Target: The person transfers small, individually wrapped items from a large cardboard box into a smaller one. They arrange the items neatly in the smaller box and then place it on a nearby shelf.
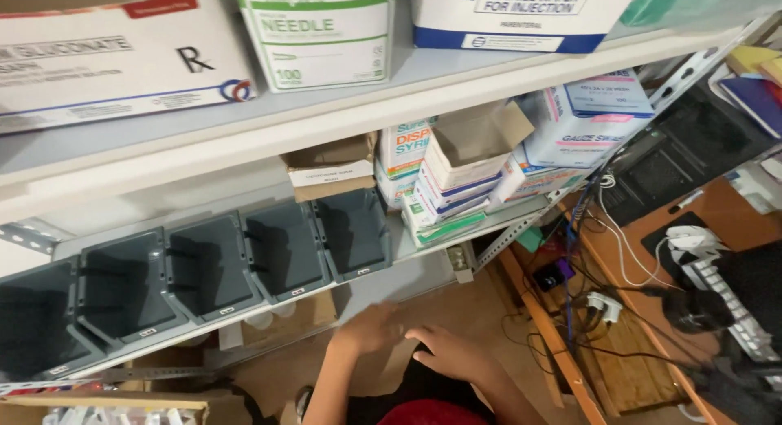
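Note:
My left hand (368, 329) and my right hand (448, 353) are low in the head view, side by side over the tan floor, below a metal shelf rack. The left hand is blurred, its fingers stretched flat toward the shelf. The right hand's fingers curl loosely downward. Neither hand holds anything that I can see. Just above them, a row of several dark grey plastic bins (281, 247) sits tilted on the lower shelf (423, 244), and they look hollow inside.
Stacked medical supply boxes (456, 176) fill the lower shelf's right part. The upper shelf (342, 115) carries a green-and-white box (322, 38) and larger white cartons. A wooden desk (717, 213) with cables, a keyboard (725, 299) and a plug lies at right. A cardboard box (114, 407) stands bottom left.

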